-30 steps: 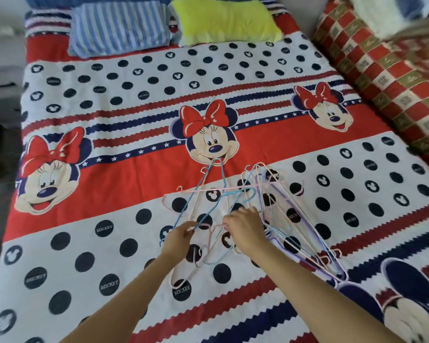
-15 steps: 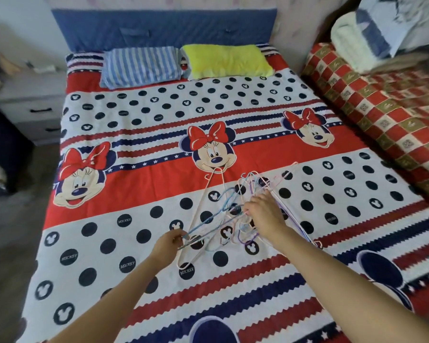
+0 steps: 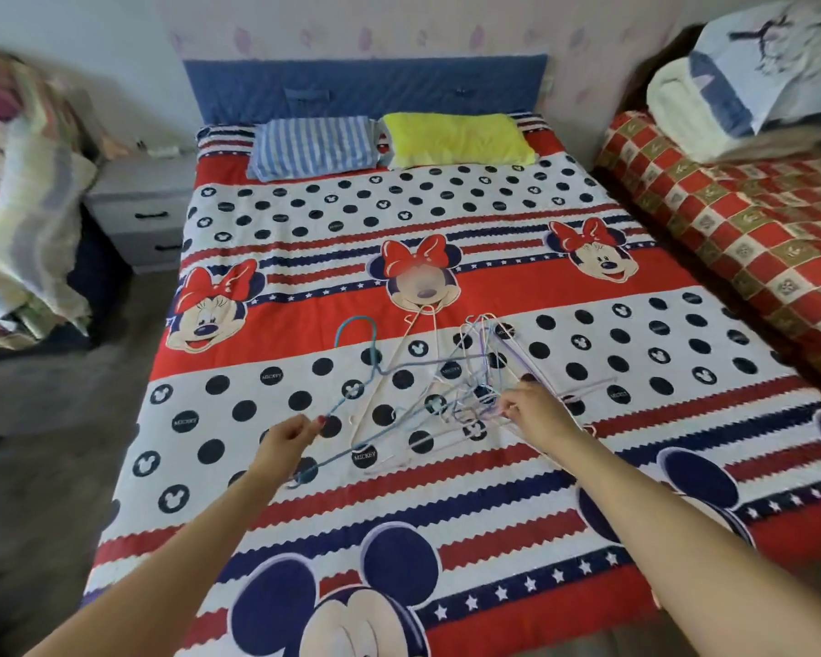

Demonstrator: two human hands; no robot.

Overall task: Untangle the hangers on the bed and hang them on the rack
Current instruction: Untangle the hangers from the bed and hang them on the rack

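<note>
Red, white and navy bed cover [image 3: 565, 286] with cartoon mice, black dots, star-studded stripes.

Blue hanger [image 3: 357, 358] beside a pale tangle of white, pink, light-blue and lilac hangers [image 3: 482, 372] mid-bed; at the head edge, blue-and-white striped pillow [image 3: 311, 147], plain yellow pillow [image 3: 456, 137], blue headboard [image 3: 366, 90]; red, gold and white checked cover [image 3: 750, 225] past the right edge.

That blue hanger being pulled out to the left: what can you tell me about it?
The blue hanger is thin and looks like coated wire, with a curved hook at its far end. It lies tilted on the patterned bedspread. The left hand pinches one slanted arm, with the near corner showing below that hand. Its other side runs into the tangled pile of hangers, which the right hand holds. Whether it is fully free of them is unclear.
</note>
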